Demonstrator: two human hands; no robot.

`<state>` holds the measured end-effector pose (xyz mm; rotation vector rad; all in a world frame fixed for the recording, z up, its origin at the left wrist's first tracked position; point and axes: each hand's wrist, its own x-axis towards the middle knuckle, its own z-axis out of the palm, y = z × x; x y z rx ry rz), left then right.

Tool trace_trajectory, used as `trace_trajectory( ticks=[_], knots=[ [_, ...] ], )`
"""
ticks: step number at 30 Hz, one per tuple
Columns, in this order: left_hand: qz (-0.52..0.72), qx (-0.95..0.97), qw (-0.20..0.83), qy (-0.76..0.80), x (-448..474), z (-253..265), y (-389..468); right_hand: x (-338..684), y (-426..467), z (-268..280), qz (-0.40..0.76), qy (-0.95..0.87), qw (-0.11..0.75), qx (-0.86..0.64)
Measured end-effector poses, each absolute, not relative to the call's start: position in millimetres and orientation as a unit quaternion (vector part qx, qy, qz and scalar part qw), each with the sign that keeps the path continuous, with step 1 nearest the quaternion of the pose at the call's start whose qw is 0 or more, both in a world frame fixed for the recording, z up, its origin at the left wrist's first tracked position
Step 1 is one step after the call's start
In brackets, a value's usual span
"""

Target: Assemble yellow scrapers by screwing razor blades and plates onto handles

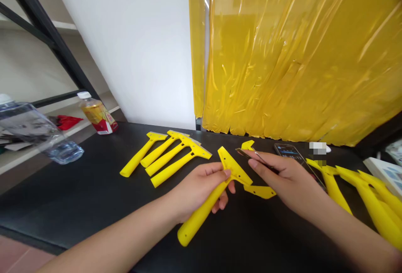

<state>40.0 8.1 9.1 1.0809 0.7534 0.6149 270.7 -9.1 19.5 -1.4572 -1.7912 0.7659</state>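
Note:
My left hand (205, 185) is closed around the neck of a yellow scraper handle (204, 212), its T-shaped head tilted up and showing small holes. No blade shows on that head. My right hand (282, 172) pinches a thin, flat metal strip (243, 153), which looks like a blade, just right of the head; its far end is hidden by the fingers. Below, a loose yellow clamp plate (260, 191) with holes lies on the black table. Another small yellow piece (248, 145) lies behind the right fingers.
Several assembled yellow scrapers (169, 162) lie left of centre. More yellow handles (370, 193) are heaped at the right, near a phone (287, 150) showing a timer. A drink bottle (98, 114) and a clear bottle (37, 128) stand left. Yellow film (282, 55) hangs behind the black table (103, 210).

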Motion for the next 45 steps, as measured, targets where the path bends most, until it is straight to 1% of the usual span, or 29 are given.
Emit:
trace_trajectory(
  ticks=[5, 10, 13, 20, 23, 27, 34, 37, 42, 45],
  knots=[
    [0.281, 0.499, 0.751, 0.329, 40.2, 6.9, 5.5, 256.9, -16.5, 16.0, 0.352, -0.663, 0.386, -0.537],
    [0.287, 0.493, 0.755, 0.321, 40.6, 4.5, 6.6, 258.2, -13.2, 11.3, 0.424, -0.625, 0.381, -0.533],
    [0.281, 0.493, 0.760, 0.317, 41.1, 2.8, 7.5, 258.6, -11.5, 9.0, 0.446, -0.613, 0.392, -0.521],
    [0.276, 0.491, 0.763, 0.318, 41.8, -0.7, 8.0, 259.3, -13.4, 9.9, 0.388, -0.633, 0.413, -0.527],
    [0.268, 0.501, 0.762, 0.310, 42.0, -0.9, 7.8, 258.8, -14.9, 9.9, 0.415, -0.616, 0.422, -0.519],
    [0.258, 0.523, 0.754, 0.303, 42.3, 0.5, 7.1, 256.8, -15.5, 8.9, 0.454, -0.577, 0.408, -0.543],
    [0.263, 0.530, 0.747, 0.304, 43.9, 1.3, 4.9, 246.7, -18.4, 7.6, 0.429, -0.595, 0.417, -0.536],
    [0.272, 0.540, 0.728, 0.323, 45.2, 2.1, 3.1, 242.8, -20.1, 8.3, 0.403, -0.609, 0.418, -0.540],
    [0.287, 0.560, 0.693, 0.352, 46.2, 5.9, 0.3, 241.3, -21.7, 9.4, 0.426, -0.604, 0.415, -0.531],
    [0.280, 0.567, 0.679, 0.374, 45.8, 7.8, -0.2, 240.2, -23.9, 8.8, 0.400, -0.616, 0.411, -0.540]
  ],
)
